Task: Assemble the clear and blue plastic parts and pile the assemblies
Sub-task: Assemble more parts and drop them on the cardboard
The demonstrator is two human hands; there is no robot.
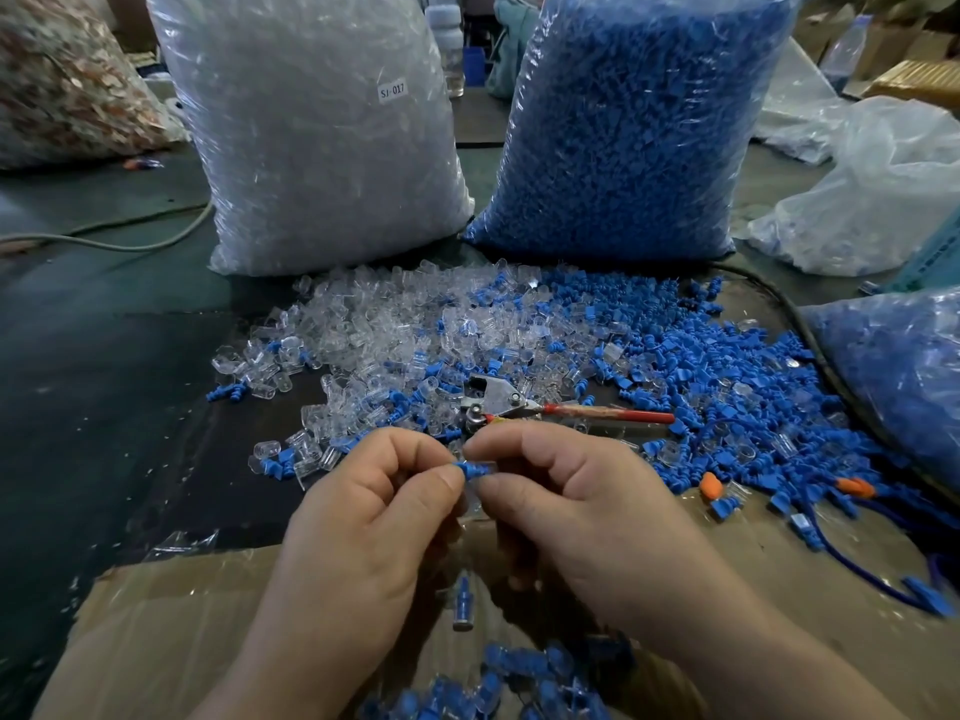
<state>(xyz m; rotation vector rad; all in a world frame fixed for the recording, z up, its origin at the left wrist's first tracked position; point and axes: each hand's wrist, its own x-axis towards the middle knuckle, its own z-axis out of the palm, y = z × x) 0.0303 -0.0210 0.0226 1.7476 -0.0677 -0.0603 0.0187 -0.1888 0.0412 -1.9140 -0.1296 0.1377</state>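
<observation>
Head view: left hand (363, 511) and right hand (587, 506) pinch one blue part (475, 469).

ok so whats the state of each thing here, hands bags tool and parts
left hand, pinching the blue part
right hand, pinching the same blue part
blue part, held between both hands
clear parts bag, upright, full
blue parts bag, upright, full
red-handled tool, lying flat on loose parts, untouched
assemblies, piled on the cardboard
</observation>
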